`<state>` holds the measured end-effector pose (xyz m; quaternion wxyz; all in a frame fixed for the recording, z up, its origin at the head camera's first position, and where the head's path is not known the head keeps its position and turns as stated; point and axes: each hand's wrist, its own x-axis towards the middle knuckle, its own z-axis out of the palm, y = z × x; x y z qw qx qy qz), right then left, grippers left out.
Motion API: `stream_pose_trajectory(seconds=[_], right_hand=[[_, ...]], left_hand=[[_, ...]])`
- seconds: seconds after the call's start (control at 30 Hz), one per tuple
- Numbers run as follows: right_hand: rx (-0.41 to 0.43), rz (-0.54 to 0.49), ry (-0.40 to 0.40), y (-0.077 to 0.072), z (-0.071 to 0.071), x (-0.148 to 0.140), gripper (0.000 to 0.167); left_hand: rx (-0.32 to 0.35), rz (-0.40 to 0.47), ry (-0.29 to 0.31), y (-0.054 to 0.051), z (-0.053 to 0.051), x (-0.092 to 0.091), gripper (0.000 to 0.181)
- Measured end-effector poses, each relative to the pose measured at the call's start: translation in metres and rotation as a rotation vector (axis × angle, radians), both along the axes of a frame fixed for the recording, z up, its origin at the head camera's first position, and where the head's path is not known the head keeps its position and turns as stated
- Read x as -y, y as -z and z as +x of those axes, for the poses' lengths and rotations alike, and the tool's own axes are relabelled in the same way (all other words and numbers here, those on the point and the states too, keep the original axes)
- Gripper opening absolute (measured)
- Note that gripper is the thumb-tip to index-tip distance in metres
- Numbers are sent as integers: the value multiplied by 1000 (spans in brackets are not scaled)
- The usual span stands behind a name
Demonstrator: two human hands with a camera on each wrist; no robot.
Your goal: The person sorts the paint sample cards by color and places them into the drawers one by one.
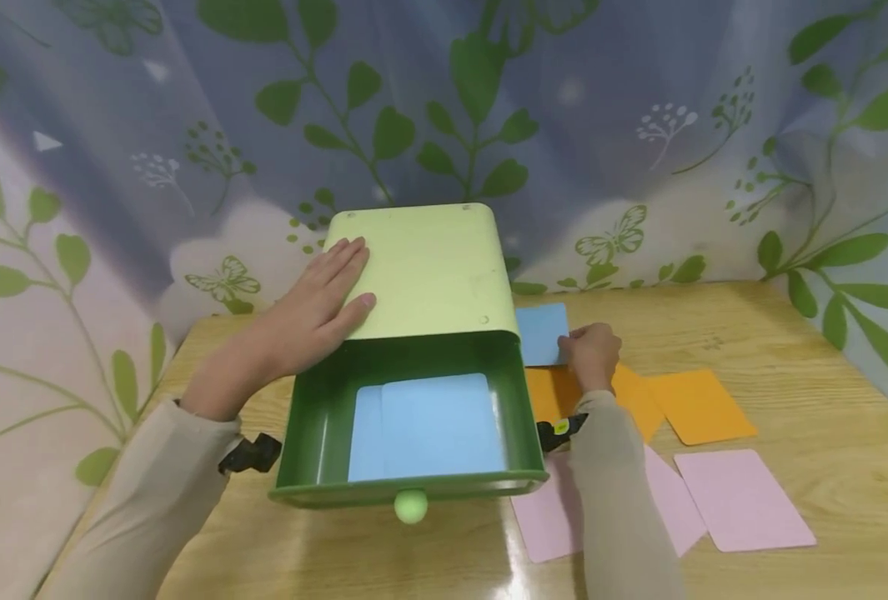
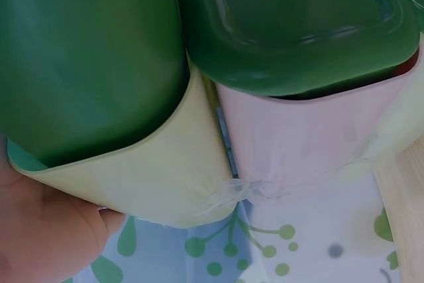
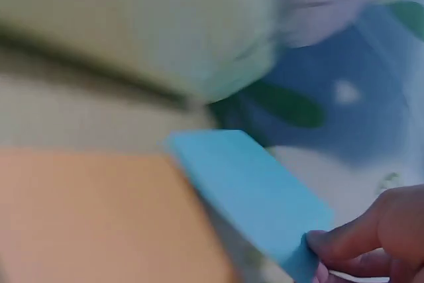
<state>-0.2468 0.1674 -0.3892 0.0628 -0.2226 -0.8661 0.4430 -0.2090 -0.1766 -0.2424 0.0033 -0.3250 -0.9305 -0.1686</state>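
Observation:
My left hand (image 1: 312, 304) rests on the pale yellow-green top of a drawer box (image 1: 428, 267), thumb spread from the other fingers. The box's dark green drawer (image 1: 319, 433) is pulled out, its round knob (image 1: 411, 506) toward me. Inside lie two overlapping blue cards (image 1: 439, 425). To the right of the box, my right hand (image 1: 594, 354) pinches another blue card (image 1: 543, 333) by its edge; in the right wrist view that card (image 3: 252, 190) is tilted above the table. In the left wrist view the left hand (image 2: 50, 230) touches the yellowish casing beside a pink one.
Orange cards (image 1: 702, 406) lie on the wooden table (image 1: 834, 417) right of the box, partly under the right arm. Pink cards (image 1: 744, 500) lie nearer to me. A curtain (image 1: 601, 125) with leaf prints hangs behind the table.

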Motion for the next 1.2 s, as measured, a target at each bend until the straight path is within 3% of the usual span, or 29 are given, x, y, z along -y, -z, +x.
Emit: stream_pose_trajectory(seconds=[0.27, 0.5, 0.67, 0.73, 0.97, 1.2], right_hand=[[-23, -202, 6, -25, 16, -26, 35], [-57, -516, -95, -19, 36, -45, 45], [-67, -638, -196, -19, 50, -60, 53], [-60, -657, -236, -22, 56, -64, 48], [-66, -878, -283, -43, 77, -72, 4], [-127, -978, -364, -59, 96, -79, 8]], left_hand=[[1, -2, 7, 0, -2, -2, 69], [10, -17, 11, -3, 0, -2, 68], [25, -23, 8, -5, 1, -3, 68], [25, -23, 9, -4, 1, -3, 68], [22, -14, 2, -4, 1, -2, 69], [34, -29, 0, -5, 1, -1, 69]])
